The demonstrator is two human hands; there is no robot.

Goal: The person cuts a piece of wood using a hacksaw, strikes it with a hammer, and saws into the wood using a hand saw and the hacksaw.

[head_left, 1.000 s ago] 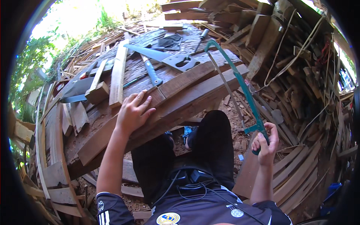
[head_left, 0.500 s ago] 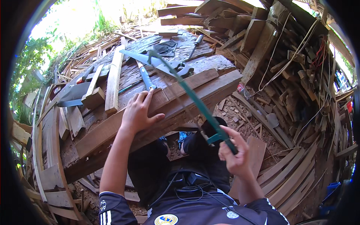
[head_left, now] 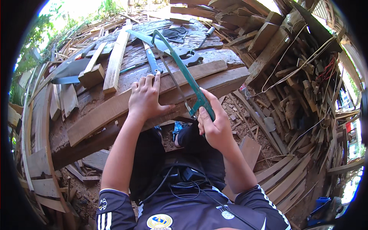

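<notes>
My right hand (head_left: 215, 122) is closed around the handle of a green-framed hacksaw (head_left: 183, 69), tilted with its far end away from me. Its thin blade crosses over a long wooden board (head_left: 101, 115) on the workbench; whether the teeth touch the wood I cannot tell. My left hand (head_left: 145, 97) lies on that board just left of the blade, fingers stretched forward and thumb out to the side. Beyond its fingertips is a blue-handled tool (head_left: 151, 61). A handsaw (head_left: 147, 39) with a grey handle lies past the hacksaw.
Wood strips (head_left: 117, 61), a small block (head_left: 92, 76), and a screwdriver (head_left: 207, 36) rest on the rough workbench (head_left: 214, 56). Stacked timber (head_left: 268, 34) rises at the far right. Curved planks (head_left: 289, 180) and wood scraps cover the ground on the right.
The hacksaw and my right hand have moved left and away from me, bringing the blade closer to my left hand. My left hand stays on the board; the view has shifted slightly.
</notes>
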